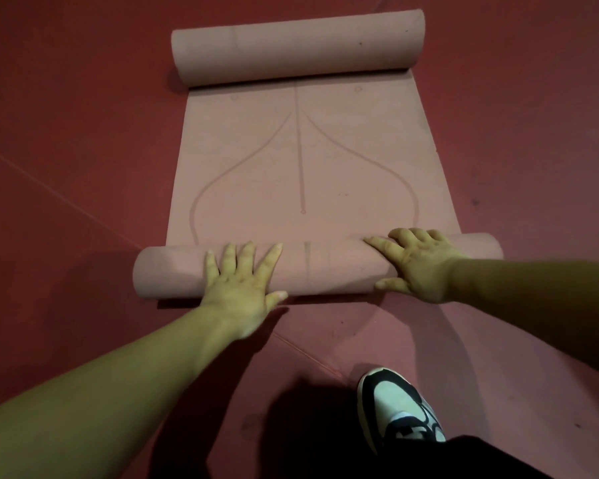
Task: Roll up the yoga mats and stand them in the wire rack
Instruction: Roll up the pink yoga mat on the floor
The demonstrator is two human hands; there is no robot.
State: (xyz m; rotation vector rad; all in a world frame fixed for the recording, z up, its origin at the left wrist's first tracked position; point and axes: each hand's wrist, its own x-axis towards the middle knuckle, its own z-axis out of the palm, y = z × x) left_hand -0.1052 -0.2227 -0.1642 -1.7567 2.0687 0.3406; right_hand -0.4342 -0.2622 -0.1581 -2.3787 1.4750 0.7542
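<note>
A pink yoga mat (pixel 305 160) lies on the floor, its flat middle marked with curved lines. Its near end is wound into a roll (pixel 329 267) that runs left to right. My left hand (pixel 242 281) presses flat on the roll's left half, fingers spread and straight. My right hand (pixel 415 264) lies over the roll's right part, fingers bent over the top and thumb on the near side. The mat's far end forms a second roll (pixel 298 46). No wire rack is in view.
Dark red floor (pixel 83 133) surrounds the mat on all sides, crossed by faint seam lines. My black-and-white shoe (pixel 398 406) and a dark trouser leg stand on the floor just behind the near roll, at the lower right.
</note>
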